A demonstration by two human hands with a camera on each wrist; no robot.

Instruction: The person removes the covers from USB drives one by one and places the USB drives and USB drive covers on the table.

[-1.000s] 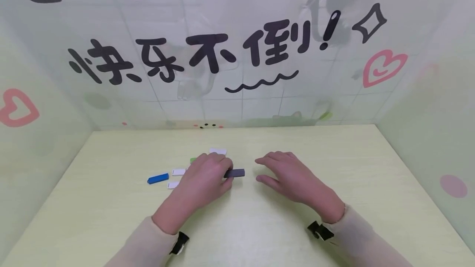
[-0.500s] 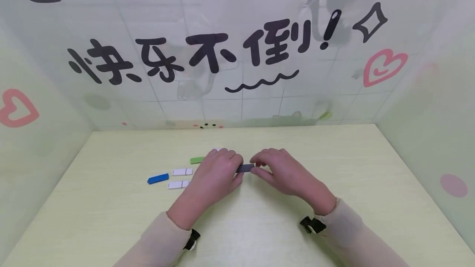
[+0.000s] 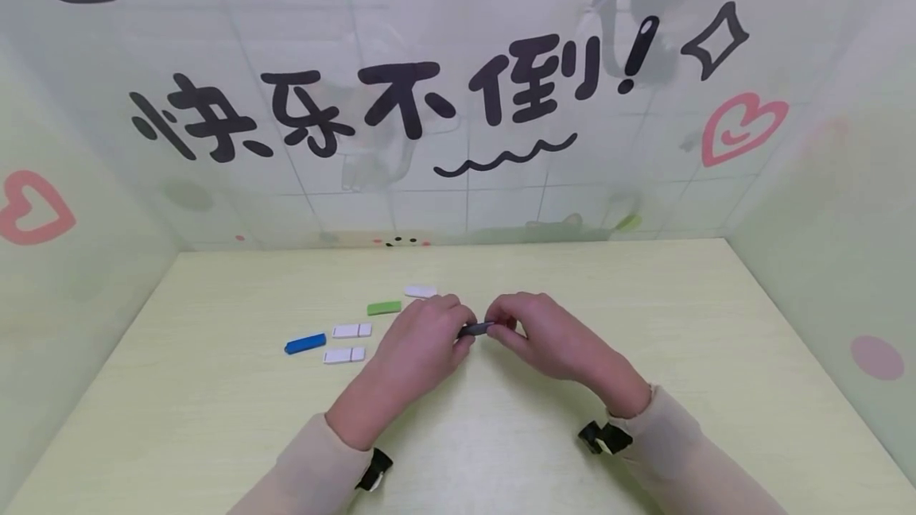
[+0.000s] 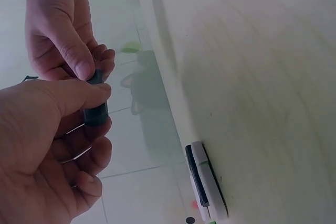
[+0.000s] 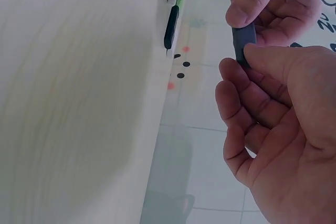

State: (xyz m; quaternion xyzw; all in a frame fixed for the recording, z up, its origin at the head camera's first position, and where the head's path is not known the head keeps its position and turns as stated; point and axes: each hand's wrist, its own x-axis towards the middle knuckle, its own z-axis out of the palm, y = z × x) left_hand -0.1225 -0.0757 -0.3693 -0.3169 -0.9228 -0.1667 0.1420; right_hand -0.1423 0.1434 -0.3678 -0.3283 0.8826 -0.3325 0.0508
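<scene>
Between my two hands is a small dark grey USB stick [image 3: 475,330], raised above the table. My left hand [image 3: 422,340] pinches one end between thumb and fingers. The thumb and fingertips of my right hand [image 3: 547,340] grip the opposite end. In the left wrist view, the left thumb lies over the USB stick [image 4: 96,115], hiding part of it. From the right wrist, the flat dark side of the USB stick [image 5: 244,40] shows between the two thumbs.
Left of the hands lie a blue stick [image 3: 305,343], a white capped stick [image 3: 351,331], another white capped stick [image 3: 344,355] and a green stick [image 3: 384,307]. A white piece [image 3: 420,291] lies farther back. Printed walls [image 3: 501,213] border the pale table [image 3: 458,451].
My left hand has moved right with the USB stick, uncovering the green and white sticks. My right hand has come in and taken its other end. The stick has turned narrower to the head view.
</scene>
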